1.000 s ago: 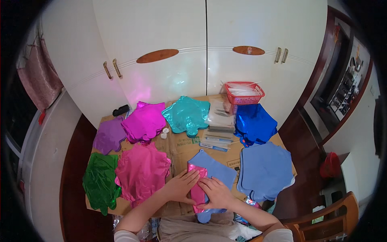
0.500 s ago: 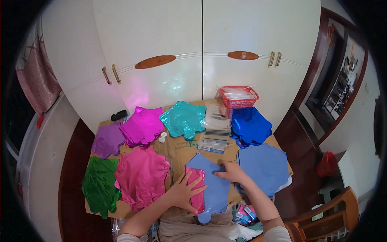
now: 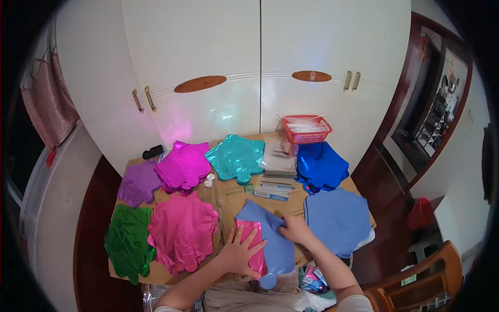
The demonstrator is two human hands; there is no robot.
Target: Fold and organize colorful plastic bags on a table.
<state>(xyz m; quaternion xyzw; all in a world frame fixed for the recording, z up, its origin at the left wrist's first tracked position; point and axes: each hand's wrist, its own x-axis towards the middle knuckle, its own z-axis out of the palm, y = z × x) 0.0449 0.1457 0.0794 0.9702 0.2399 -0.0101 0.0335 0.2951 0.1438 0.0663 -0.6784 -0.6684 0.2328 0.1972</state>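
Close in front of me lies a flat light-blue foil balloon (image 3: 278,252) with scalloped edges. On its left part rests a folded pink foil balloon (image 3: 248,230). My left hand (image 3: 239,256) presses on the pink foil with its fingers spread. The fingers of my right hand (image 3: 298,229) are closed on the upper right edge of the light-blue balloon, which lifts and creases there. Beyond them are thin packaged strips (image 3: 271,194), white at one end, and a stack of clear plastic sleeves (image 3: 280,161).
Flat foil balloons in piles surround the work spot: pink (image 3: 182,231), green (image 3: 127,239), purple (image 3: 139,182), magenta (image 3: 183,165), teal (image 3: 236,157), dark blue (image 3: 321,165) and light blue (image 3: 337,221). A red basket (image 3: 306,137) stands at the back by the cabinet. A wooden chair (image 3: 447,270) is at right.
My right hand has closed on the light-blue balloon's edge and drawn it slightly up and left, creasing it. My left hand stays spread on the pink foil. The view has tilted a little.
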